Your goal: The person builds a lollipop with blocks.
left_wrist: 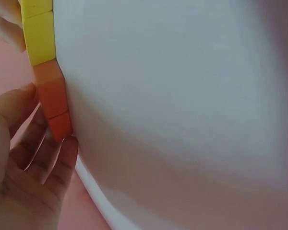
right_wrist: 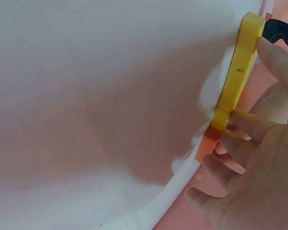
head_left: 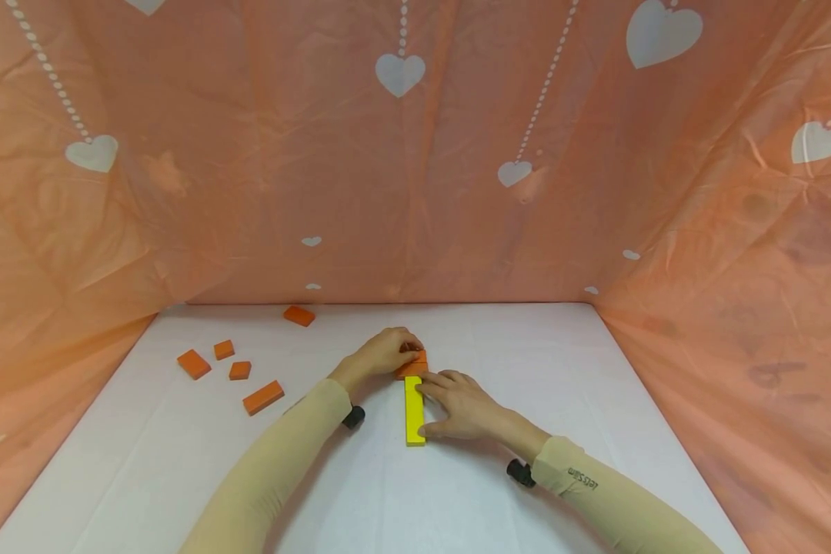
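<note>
From here I see loose blocks at left. The left hand pinches the orange pair, in line beyond the yellow pair. The right hand, fingers spread, touches yellow's right side. I'd call this step aligning; next calls for light, even pressure.

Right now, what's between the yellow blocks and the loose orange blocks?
The left arm and its black wrist camera, left of the yellow blocks, in the head view.
</note>
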`<state>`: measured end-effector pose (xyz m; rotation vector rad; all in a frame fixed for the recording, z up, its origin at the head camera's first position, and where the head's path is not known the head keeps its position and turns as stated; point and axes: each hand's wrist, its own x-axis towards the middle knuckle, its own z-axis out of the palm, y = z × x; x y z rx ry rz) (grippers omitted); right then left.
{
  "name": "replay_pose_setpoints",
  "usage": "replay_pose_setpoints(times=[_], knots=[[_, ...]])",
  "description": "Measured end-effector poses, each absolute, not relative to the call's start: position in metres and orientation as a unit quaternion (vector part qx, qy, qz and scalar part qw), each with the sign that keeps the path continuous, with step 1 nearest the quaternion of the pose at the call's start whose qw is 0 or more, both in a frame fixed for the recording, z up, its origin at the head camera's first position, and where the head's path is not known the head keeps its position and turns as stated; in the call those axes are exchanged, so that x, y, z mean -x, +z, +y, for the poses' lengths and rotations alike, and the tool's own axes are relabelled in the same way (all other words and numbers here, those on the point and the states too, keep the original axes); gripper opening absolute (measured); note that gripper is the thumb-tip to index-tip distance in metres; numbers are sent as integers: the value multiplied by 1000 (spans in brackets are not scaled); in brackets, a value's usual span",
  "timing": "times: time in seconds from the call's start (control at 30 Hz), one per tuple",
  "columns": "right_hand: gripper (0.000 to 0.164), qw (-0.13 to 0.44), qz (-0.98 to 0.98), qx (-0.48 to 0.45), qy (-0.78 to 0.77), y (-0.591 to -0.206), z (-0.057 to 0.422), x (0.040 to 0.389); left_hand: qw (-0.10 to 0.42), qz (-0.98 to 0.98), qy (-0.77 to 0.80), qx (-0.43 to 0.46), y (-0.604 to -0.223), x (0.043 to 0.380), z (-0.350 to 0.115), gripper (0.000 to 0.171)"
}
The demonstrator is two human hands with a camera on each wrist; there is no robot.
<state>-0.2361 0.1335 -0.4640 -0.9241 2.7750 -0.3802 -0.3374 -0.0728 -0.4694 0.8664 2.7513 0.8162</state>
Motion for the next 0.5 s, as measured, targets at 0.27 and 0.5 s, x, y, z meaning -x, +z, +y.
replay_pose_setpoints(times=[0.27, 0.5], knots=[[74, 100, 937, 309, -127, -463, 134, 235, 69, 915, 268, -294, -470, 336, -73, 21], [74, 100, 937, 309, -129, -462, 133, 235, 71, 916, 266, -291, -469, 336, -73, 23]])
